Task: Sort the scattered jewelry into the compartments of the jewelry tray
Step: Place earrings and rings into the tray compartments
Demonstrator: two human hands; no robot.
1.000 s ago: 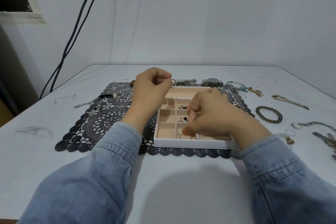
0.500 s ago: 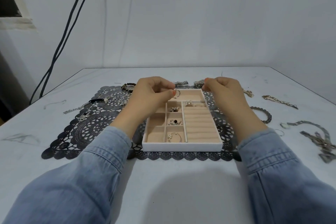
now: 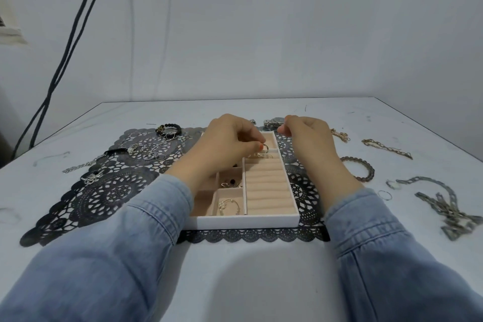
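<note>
Your left fingers [image 3: 251,142], clamped on a ring [image 3: 266,148], came over the tray [image 3: 248,221] at 12 o'clock (nearly sorted); right fingers [image 3: 285,129] curled, hold unclear.

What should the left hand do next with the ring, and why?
Probably lower it into a roll slot: the left hand pinches the ring just over the padded rolls of the tray, where another piece already sits at the far end.

Bare indoor room: blank wall [image 3: 261,21], white table [image 3: 235,269], hanging cables [image 3: 70,42].
</note>
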